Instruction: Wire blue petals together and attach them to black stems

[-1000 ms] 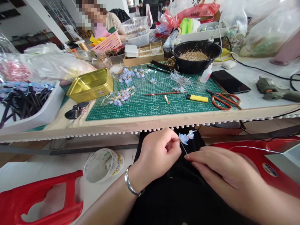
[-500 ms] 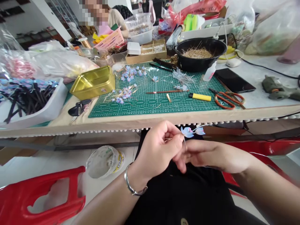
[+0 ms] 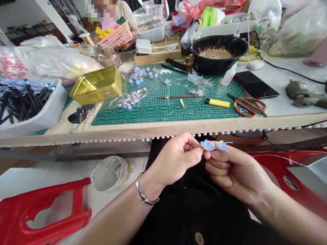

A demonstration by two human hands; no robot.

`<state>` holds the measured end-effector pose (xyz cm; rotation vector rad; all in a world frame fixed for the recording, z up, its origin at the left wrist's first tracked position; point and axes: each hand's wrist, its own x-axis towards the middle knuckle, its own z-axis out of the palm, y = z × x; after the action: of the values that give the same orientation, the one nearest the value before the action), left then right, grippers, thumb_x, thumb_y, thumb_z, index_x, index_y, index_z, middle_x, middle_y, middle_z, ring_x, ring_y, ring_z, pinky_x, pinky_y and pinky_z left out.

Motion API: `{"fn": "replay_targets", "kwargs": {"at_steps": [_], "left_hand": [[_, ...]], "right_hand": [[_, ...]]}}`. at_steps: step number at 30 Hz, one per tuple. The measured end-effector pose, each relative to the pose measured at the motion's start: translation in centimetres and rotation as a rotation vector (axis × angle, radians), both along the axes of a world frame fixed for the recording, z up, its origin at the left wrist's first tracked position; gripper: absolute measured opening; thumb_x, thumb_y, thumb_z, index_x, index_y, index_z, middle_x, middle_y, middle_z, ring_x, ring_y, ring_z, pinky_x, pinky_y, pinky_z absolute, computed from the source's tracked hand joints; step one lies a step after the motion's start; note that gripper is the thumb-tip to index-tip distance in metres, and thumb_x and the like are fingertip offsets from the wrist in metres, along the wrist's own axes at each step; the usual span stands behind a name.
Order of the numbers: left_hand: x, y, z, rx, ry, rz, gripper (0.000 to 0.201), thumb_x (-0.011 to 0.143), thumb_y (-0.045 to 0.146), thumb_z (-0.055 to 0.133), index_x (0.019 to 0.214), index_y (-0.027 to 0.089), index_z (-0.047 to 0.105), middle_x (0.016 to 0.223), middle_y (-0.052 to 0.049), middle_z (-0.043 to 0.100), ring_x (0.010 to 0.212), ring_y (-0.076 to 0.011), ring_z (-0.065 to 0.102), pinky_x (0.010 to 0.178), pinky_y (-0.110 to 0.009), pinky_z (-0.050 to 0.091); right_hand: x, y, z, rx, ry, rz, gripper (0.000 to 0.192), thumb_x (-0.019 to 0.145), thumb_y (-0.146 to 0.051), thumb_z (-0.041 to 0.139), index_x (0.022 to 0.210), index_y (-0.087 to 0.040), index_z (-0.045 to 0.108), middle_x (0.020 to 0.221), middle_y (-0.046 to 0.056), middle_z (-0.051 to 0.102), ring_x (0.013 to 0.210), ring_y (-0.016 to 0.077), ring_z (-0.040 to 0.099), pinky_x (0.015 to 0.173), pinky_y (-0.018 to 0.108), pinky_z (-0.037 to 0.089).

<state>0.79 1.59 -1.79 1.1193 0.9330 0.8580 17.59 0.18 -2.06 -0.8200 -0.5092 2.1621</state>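
Note:
My left hand (image 3: 182,154) pinches the stem end of a small wired spray of blue flowers (image 3: 207,145), just in front of the table edge. Two blossoms show, one close to my left fingertips and the other lying over my right fingers. Thumb and forefinger of my right hand (image 3: 230,166) close on the spray or its thin wire from the right side; which part they grip is partly hidden. The other right fingers are curled in. A pale wire end sticks out to the right past the second blossom.
On the green cutting mat (image 3: 153,114) lie more blue flowers (image 3: 131,98), a yellow lighter (image 3: 217,102) and orange-handled scissors (image 3: 249,106). A gold tin (image 3: 97,85) stands left, a black bowl (image 3: 219,64) behind. Below are a bucket (image 3: 111,173) and a red stool (image 3: 48,211). A person sits opposite.
My right hand has turned and come up, from lying low beneath the flowers to pinching at them. The spray has shifted slightly right. The view has moved a little.

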Motion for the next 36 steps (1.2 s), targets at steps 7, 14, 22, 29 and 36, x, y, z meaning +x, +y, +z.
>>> {"fn": "replay_targets", "kwargs": {"at_steps": [7, 14, 22, 29, 36], "left_hand": [[0.6, -1.1, -0.8, -0.153, -0.209, -0.05, 0.022, 0.072, 0.023, 0.07, 0.069, 0.019, 0.048, 0.056, 0.008, 0.044, 0.047, -0.0043, 0.029, 0.046, -0.02, 0.019], [-0.4, -1.3, -0.5, -0.195, -0.143, -0.303, 0.033, 0.062, 0.023, 0.081, 0.064, 0.018, 0.049, 0.053, 0.006, 0.048, 0.047, -0.0053, 0.036, 0.044, -0.019, 0.024], [-0.9, -0.6, -0.3, -0.115, 0.057, -0.141, 0.016, 0.072, 0.016, 0.068, 0.071, 0.017, 0.051, 0.055, 0.008, 0.044, 0.05, -0.0053, 0.032, 0.046, -0.019, 0.021], [0.2, -0.7, -0.8, -0.098, 0.185, -0.005, 0.011, 0.08, 0.023, 0.057, 0.074, 0.018, 0.049, 0.056, 0.009, 0.04, 0.05, -0.0061, 0.03, 0.047, -0.019, 0.025], [0.3, -0.8, -0.8, 0.065, 0.397, -0.049, 0.005, 0.077, 0.018, 0.058, 0.074, 0.019, 0.054, 0.063, 0.004, 0.054, 0.056, -0.0104, 0.044, 0.052, -0.023, 0.031]], "right_hand": [[0.1, -0.7, -0.8, 0.118, -0.065, 0.001, 0.014, 0.071, -0.028, 0.069, 0.063, -0.019, 0.063, 0.047, -0.011, 0.019, 0.041, 0.0046, 0.01, 0.035, 0.017, 0.011], [2.5, 2.1, 1.2, 0.381, -0.288, 0.429, 0.011, 0.064, -0.013, 0.065, 0.066, -0.015, 0.076, 0.05, -0.001, 0.057, 0.04, 0.0068, 0.037, 0.039, 0.02, 0.025], [3.6, 0.7, 5.0, 1.81, -1.316, 0.46, 0.021, 0.084, -0.006, 0.05, 0.082, -0.016, 0.068, 0.064, 0.002, 0.053, 0.055, 0.016, 0.043, 0.049, 0.03, 0.028], [2.4, -1.0, 1.3, 2.119, -1.5, 0.298, 0.025, 0.089, -0.003, 0.044, 0.082, -0.013, 0.066, 0.069, 0.005, 0.055, 0.06, 0.0202, 0.043, 0.054, 0.034, 0.032], [1.2, -1.3, 1.9, 1.795, -1.333, 0.186, 0.03, 0.091, -0.003, 0.042, 0.071, -0.014, 0.062, 0.064, 0.003, 0.051, 0.057, 0.016, 0.039, 0.054, 0.03, 0.029]]}}
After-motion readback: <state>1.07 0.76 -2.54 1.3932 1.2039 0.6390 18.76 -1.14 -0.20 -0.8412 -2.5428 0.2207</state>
